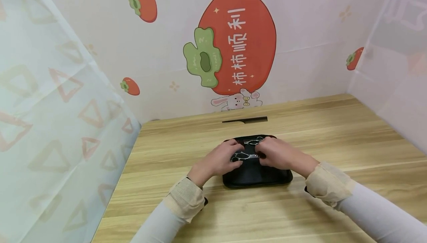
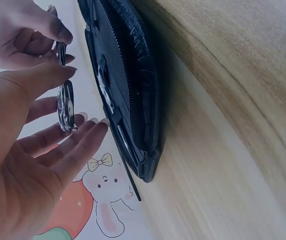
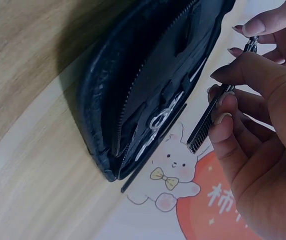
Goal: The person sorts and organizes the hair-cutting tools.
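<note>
Two hands meet us in the head view, the left hand point(image 1: 221, 158) and the right hand point(image 1: 277, 154), with the scissors point(image 1: 252, 156) held between them over a black case point(image 1: 258, 178) on the wooden table point(image 1: 170, 154). We see a second pair point(image 1: 252, 142) lying in the far part of the case and, beyond it, a comb point(image 1: 250, 120) (black, lying near the printed wall point(image 1: 300, 76)). From the left wrist view, we find the left thumb and fingers pinching the scissors at the handles, clear of the unzipped case. From the right wrist view, we make out the right thumb and fingers clamped on a blade, its teeth showing, while the second pair rests inside the case.
</note>
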Demonstrator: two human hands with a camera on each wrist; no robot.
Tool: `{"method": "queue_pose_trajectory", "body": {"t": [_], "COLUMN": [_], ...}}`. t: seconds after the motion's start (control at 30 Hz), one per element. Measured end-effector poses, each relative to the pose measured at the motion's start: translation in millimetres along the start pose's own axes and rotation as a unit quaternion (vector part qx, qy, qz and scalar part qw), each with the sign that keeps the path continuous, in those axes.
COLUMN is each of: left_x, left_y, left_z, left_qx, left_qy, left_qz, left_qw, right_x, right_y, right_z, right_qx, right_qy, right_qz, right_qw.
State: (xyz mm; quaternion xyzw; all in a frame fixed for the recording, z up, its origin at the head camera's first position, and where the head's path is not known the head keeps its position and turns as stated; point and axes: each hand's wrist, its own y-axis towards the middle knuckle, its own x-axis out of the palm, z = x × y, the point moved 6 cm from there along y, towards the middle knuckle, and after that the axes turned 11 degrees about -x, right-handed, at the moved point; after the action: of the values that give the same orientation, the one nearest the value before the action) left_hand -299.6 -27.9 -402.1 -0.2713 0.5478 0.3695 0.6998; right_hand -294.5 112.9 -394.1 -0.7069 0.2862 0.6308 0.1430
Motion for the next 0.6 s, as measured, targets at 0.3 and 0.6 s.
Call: {"method": "queue_pose_trajectory", "body": {"t": [0.3, 0.6], "left_x": [2.6, 0.7], "left_y": [-1.1, -2.3], "left_z": [8.0, 13.7], "left_qx": [0.037, 0.058], "left_qy": [0.008, 0.014], "left_qz": [0.003, 0.02], "left_qw": [0.9993, 0.998], "right_x": [1, 0], "right_y": [6, 12], "right_z": [-8, -16], "right_qx": [-0.01, -0.021], "right_qy": [0.012, 0.016], "right_qz": [-0.008, -0.007], "right_qw": [1.0, 1.0]}}
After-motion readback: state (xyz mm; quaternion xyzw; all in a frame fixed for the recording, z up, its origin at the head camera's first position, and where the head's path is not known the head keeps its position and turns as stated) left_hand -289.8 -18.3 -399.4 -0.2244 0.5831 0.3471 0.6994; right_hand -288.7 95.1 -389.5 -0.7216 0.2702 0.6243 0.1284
